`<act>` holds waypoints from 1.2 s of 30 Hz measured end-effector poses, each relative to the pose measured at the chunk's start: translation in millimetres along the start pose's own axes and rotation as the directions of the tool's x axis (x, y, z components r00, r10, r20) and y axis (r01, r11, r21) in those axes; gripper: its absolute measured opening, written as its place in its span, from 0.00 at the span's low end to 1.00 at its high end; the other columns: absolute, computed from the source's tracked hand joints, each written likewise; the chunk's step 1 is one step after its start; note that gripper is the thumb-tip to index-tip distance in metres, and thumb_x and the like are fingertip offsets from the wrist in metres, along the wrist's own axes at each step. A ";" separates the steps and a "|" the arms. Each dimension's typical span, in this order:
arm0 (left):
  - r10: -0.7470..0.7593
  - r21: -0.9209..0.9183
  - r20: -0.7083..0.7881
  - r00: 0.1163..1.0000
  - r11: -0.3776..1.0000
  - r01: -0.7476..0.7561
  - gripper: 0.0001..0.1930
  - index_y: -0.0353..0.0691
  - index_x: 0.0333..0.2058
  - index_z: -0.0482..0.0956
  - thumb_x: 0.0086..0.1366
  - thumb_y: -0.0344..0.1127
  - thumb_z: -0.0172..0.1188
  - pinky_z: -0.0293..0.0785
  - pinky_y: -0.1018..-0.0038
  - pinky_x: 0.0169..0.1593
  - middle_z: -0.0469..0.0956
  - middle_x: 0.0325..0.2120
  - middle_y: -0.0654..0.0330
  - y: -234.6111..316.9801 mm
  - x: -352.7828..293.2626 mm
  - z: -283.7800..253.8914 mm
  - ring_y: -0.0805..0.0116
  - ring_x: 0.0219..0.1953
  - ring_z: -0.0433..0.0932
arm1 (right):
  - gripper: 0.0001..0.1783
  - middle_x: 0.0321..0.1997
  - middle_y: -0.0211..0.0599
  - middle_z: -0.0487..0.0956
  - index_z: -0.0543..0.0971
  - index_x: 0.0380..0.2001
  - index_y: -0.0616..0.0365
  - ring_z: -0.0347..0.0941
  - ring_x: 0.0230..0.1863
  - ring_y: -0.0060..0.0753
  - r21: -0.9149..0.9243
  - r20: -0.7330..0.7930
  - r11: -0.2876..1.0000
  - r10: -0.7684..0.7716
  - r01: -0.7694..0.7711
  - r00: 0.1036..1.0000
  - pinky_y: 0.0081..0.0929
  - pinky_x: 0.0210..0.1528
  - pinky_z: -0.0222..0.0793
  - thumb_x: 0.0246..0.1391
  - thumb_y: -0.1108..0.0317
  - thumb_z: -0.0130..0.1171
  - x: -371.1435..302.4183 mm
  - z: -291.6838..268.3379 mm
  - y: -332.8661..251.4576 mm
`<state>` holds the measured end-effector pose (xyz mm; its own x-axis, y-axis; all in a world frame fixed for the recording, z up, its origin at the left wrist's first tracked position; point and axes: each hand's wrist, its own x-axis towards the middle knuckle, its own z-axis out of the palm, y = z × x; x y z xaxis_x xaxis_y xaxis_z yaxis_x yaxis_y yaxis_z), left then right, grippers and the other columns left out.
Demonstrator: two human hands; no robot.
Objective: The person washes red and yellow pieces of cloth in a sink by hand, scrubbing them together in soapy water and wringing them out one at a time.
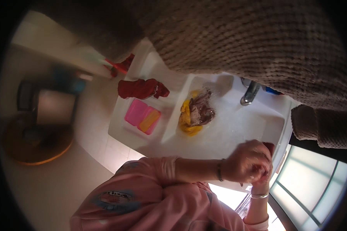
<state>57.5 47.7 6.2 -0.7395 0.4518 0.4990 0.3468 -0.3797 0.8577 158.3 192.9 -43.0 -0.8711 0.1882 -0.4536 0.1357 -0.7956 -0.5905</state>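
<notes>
My left hand (243, 161), with a dark bracelet at its wrist, is closed and pressed against my right hand (263, 178), which has a pale bangle below it. Both are wet and meet over the right front part of the white sink (208, 144). A bit of dark red cloth (270, 147) sticks out beyond my knuckles; most of it is hidden in the grip. Down in the basin lie a wet yellow cloth (186, 120) and a bunched brown cloth (202, 109), with bubbles around them.
On the left ledge are a rolled red cloth (142, 88) and an open pink soap box (135, 112) holding an orange soap bar (149, 121). A chrome tap (250, 94) stands at the back. Brown towels (243, 34) hang across the top. An orange-rimmed round stool (38, 150) is far left.
</notes>
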 end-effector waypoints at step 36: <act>-0.197 0.413 -0.074 0.978 0.886 0.210 0.07 0.35 0.25 0.76 0.45 0.21 0.51 0.71 0.77 0.40 0.78 0.27 0.59 11.5 17.5 -236.3 0.71 0.33 0.76 | 0.21 0.53 0.38 0.69 0.63 0.54 0.56 0.66 0.53 0.35 -0.107 0.326 0.920 0.390 -0.376 0.861 0.33 0.53 0.66 0.63 0.58 0.37 177.8 140.9 157.3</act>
<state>-87.8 -139.5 -4.5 -0.8338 0.4569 0.3098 0.3906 0.0917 0.9160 -41.7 20.1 -122.5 -0.8511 -0.3359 -0.4034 0.5032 -0.7411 -0.4446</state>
